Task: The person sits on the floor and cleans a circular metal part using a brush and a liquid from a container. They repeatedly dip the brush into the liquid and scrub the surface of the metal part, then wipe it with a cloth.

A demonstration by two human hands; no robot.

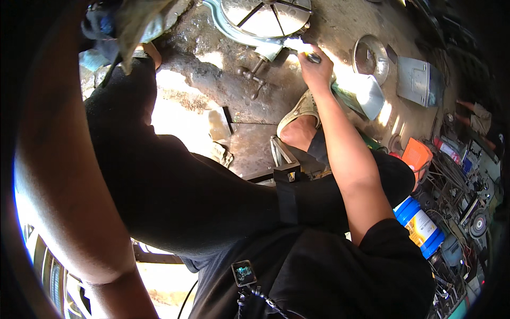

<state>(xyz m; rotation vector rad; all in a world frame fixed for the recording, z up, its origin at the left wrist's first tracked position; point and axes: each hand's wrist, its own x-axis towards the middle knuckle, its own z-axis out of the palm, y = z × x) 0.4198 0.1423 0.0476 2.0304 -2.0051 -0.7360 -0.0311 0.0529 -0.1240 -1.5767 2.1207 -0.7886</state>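
Note:
My right hand (317,70) is closed around a small tool with a dark, rounded handle end (314,58) and a touch of yellow. The tool's front end is lost in glare beside the rim of a round metal plate (260,20) with radial slots. That plate sits in a pale blue-green cast base (226,24), which has a crank handle (255,74) on its near side. My left forearm runs up the left edge, and its hand is not visible. Near the upper left hangs a grey-brown cloth (135,32); I cannot tell what holds it.
A round metal pan (370,59), a cut-open metal can (366,95) and a grey metal box (417,81) stand at right. Farther down are an orange container (417,156), a blue bucket (419,226) and cluttered parts. My sandalled foot (300,117) rests below the plate. Another person (481,119) shows at far right.

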